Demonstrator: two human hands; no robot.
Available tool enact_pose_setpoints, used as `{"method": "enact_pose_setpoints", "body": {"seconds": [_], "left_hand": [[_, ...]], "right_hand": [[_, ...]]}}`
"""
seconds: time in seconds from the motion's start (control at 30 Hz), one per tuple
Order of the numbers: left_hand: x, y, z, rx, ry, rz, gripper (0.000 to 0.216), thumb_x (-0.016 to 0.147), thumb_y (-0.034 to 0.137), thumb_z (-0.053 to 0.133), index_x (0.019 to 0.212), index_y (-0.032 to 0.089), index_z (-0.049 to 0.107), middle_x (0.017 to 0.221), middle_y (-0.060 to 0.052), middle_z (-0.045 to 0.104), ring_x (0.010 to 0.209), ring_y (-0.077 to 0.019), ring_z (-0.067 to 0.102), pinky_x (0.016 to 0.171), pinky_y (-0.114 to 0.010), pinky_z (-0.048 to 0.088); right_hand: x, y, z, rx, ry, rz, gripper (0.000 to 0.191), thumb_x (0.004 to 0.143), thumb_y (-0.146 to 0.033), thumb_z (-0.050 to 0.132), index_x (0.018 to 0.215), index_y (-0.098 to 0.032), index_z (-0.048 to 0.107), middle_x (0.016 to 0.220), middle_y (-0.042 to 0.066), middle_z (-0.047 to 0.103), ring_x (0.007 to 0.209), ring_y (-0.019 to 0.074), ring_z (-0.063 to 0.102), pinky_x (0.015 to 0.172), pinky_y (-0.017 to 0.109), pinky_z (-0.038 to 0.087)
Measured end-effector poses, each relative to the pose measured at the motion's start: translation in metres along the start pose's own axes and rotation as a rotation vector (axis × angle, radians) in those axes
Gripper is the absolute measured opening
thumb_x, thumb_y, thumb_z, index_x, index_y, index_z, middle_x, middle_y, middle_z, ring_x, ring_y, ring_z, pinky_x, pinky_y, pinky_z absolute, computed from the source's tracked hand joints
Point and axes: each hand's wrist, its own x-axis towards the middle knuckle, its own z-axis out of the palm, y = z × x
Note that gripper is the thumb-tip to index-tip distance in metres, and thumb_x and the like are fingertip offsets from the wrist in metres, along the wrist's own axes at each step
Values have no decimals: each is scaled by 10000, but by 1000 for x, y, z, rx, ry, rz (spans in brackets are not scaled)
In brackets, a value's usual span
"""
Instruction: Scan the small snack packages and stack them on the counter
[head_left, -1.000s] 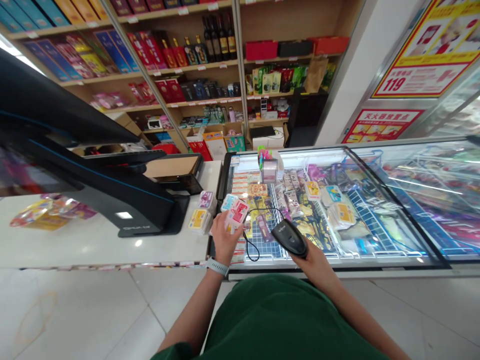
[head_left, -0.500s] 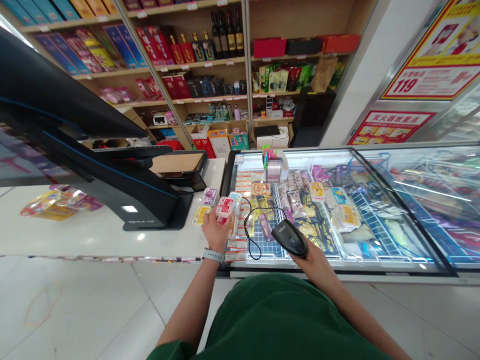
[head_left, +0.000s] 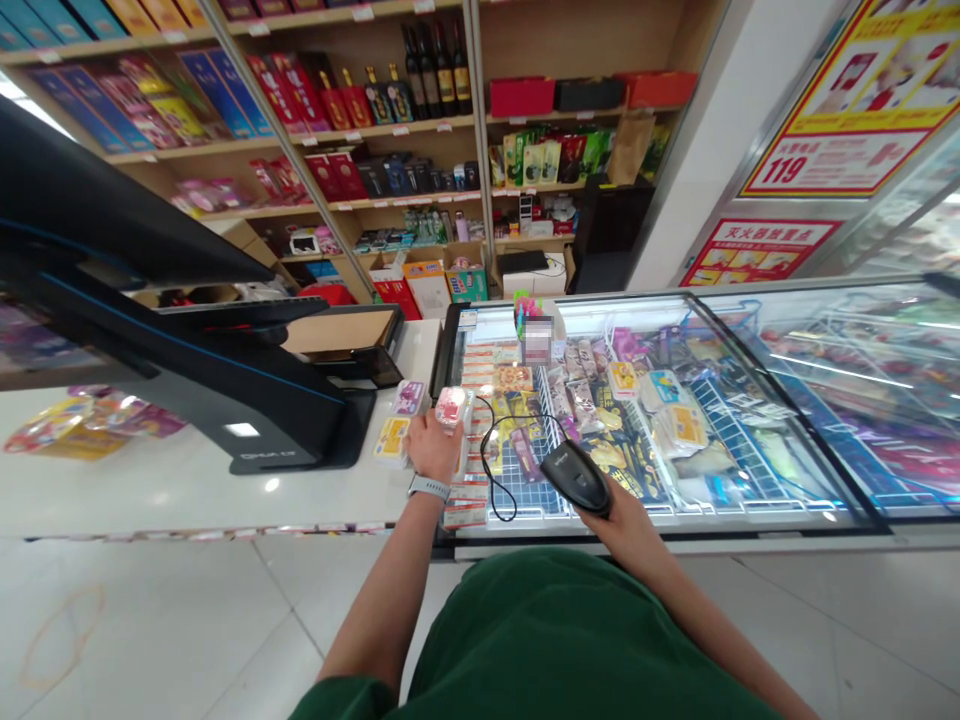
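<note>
My left hand (head_left: 429, 448) is closed round a small red-and-white snack packet (head_left: 451, 405), held at the right end of the white counter (head_left: 150, 490). A purple packet (head_left: 409, 396) and a yellow packet (head_left: 393, 438) lie on the counter just left of it. My right hand (head_left: 611, 505) grips a black barcode scanner (head_left: 576, 476) over the front edge of the glass-topped freezer (head_left: 750, 500). The scanner's black cord (head_left: 495, 470) loops across the glass towards my left hand.
A black till screen (head_left: 150, 300) on its stand fills the left of the counter, with coloured snack bags (head_left: 82, 425) behind it. Shelves (head_left: 420, 130) of boxes and bottles line the back wall. Several ice-cream packs show under the freezer glass. A white tiled floor (head_left: 187, 630) lies below.
My left hand has carried the red-and-white packet leftwards from over the freezer to beside the packets on the counter. The scanner hand has hardly moved.
</note>
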Motion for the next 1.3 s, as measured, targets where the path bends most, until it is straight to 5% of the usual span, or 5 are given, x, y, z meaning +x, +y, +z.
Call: {"method": "enact_pose_setpoints", "body": {"seconds": [0.43,1.3], "left_hand": [[-2,2,-8,109,-67,19,568,800,521,559,1225,143,544,1096,-162,589,1048,-323,541,887,-441,406],[-5,22,-28,42,-5,169,601,832,515,542,1330,182,491,1086,-152,598,1028,-320,545,880,-459,398]], "right_hand": [[-2,2,0,26,8,13,360,760,-315,576,1092,-177,589,1000,80,694,935,266,644,828,370,497],[-6,5,-5,22,81,27,359,761,-277,577,1103,-167,589,1011,83,695,938,262,648,820,360,497]]}}
